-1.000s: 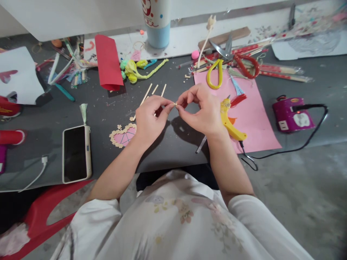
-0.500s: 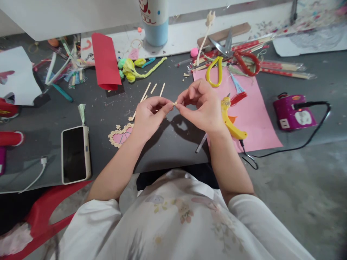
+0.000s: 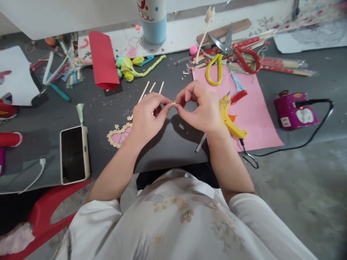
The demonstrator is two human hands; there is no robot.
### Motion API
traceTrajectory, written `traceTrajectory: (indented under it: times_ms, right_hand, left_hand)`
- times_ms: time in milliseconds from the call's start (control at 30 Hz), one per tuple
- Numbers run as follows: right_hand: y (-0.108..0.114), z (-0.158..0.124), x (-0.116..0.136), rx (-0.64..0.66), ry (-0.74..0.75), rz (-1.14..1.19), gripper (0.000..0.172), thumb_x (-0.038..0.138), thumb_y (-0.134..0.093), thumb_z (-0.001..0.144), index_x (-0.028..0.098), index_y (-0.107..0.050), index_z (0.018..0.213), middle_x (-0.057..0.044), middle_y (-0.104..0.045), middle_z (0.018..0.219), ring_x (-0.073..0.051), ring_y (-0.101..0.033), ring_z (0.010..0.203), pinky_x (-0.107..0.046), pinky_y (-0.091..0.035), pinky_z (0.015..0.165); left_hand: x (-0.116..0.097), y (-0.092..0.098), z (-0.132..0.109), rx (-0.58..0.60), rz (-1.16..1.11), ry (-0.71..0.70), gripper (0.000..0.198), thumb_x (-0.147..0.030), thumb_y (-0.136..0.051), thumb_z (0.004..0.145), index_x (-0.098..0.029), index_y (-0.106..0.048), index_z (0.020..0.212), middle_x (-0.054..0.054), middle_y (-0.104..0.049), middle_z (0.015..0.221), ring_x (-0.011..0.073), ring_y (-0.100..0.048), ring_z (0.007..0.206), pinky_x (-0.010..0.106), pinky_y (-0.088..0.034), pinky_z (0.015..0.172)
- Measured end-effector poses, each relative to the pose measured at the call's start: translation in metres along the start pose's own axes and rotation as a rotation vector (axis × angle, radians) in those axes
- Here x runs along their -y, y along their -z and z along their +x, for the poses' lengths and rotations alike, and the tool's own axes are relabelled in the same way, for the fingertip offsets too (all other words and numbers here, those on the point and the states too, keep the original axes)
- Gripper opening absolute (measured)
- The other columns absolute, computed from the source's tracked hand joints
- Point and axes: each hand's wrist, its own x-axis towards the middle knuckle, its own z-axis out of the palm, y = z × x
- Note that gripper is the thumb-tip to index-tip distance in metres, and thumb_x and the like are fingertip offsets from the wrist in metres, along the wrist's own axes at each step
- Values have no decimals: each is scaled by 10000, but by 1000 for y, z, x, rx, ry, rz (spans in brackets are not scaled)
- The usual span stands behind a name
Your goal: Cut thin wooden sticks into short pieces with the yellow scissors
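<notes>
My left hand [image 3: 150, 117] and my right hand [image 3: 200, 108] meet fingertip to fingertip over the dark table, both pinching a tiny pale wooden piece [image 3: 174, 103] between them. Thin pale sticks [image 3: 143, 92] lie just beyond my left hand. Beside my left wrist is a pink heart shape [image 3: 118, 137] edged with small pale pieces, partly covered by the forearm. A yellow glue gun [image 3: 232, 124] rests on a pink sheet [image 3: 257, 119] to the right of my right hand.
A phone [image 3: 73, 154] lies at the left. Yellow-handled and red-handled scissors [image 3: 214, 70], a red paper [image 3: 103, 59] and a cup [image 3: 153, 27] are toward the back. A purple box [image 3: 295, 111] with a black cable stands at the right.
The fingertips have drawn slightly closer around the tiny piece, and my left hand has tilted a little. The whole view has shifted slightly.
</notes>
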Motion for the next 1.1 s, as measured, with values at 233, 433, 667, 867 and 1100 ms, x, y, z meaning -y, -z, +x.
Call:
traceTrajectory:
  times_ms: [233, 433, 667, 867, 1100]
  right_hand:
    - [0, 0, 2, -27, 84, -132, 186, 196, -606, 833, 257, -430, 840, 24, -617, 827, -148, -614, 768, -349, -548, 734]
    - [-1, -2, 1, -49, 58, -52, 165, 252, -618, 846, 259, -453, 833, 15, -634, 875, -155, -628, 806, -395, -570, 784]
    - [-4, -3, 7, -116, 43, 92, 270, 199, -660, 803, 249, -395, 799, 27, -645, 856, -121, -643, 783, -326, -571, 719]
    - [-5, -5, 5, -143, -9, 126, 291, 249, -668, 801, 253, -377, 795, 33, -652, 843, -128, -646, 776, -351, -582, 718]
    - [-5, -6, 1, -128, 23, 150, 271, 266, -677, 796, 253, -408, 833, 31, -644, 861, -127, -644, 786, -361, -586, 748]
  left_hand:
    - [-2, 0, 0, -29, 16, -34, 179, -366, -578, 887, -206, -647, 845, 14, -652, 820, 83, -549, 629, 210, -451, 562]
    - [-2, -1, -1, -86, -46, -11, 152, -353, -611, 866, -206, -650, 851, 2, -641, 818, 70, -537, 627, 200, -454, 559]
    - [-5, 0, -1, -153, -139, -53, 104, -309, -659, 840, -207, -649, 856, -4, -628, 827, 62, -546, 643, 196, -462, 555]
    - [-4, 0, -2, -172, -187, -117, 56, -207, -679, 806, -188, -669, 858, 13, -650, 834, 59, -539, 619, 193, -459, 511]
    - [-2, 0, -4, -154, -135, -100, 79, -285, -669, 828, -226, -673, 880, 2, -651, 853, 78, -570, 691, 214, -486, 594]
